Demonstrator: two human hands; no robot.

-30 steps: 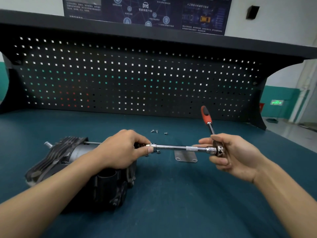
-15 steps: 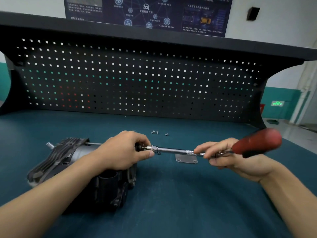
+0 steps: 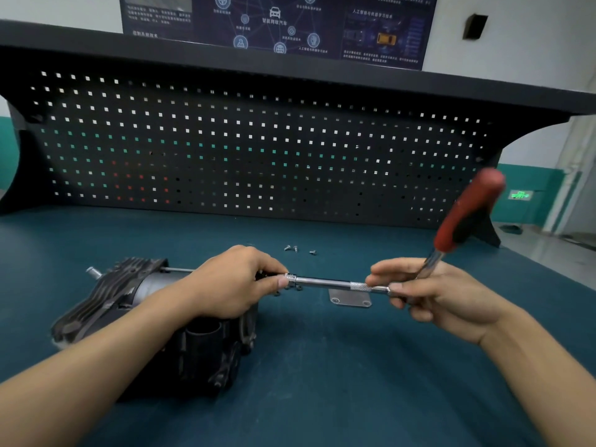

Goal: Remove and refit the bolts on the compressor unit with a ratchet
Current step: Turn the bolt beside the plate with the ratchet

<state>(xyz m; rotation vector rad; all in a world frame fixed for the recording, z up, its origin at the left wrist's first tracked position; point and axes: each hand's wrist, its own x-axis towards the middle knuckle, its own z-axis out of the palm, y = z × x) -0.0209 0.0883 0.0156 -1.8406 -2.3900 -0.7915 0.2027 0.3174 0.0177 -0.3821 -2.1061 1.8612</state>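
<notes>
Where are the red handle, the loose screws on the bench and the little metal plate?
red handle (image 3: 467, 211), head view: middle of its grip.
loose screws (image 3: 295, 249), head view: second screw from the left.
metal plate (image 3: 351, 300), head view: flat face between its holes.

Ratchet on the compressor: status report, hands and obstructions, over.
Left hand pinches chrome extension bar at dark finned compressor unit. Right hand grips red-handled ratchet near its head, handle angled up. Loose silver bolts on bench beyond bar.

poster (image 3: 277, 24) | "智能网联汽车" | "人工智能与机器学习技术" | small print unreadable | green sign (image 3: 520, 195) blurred
</notes>
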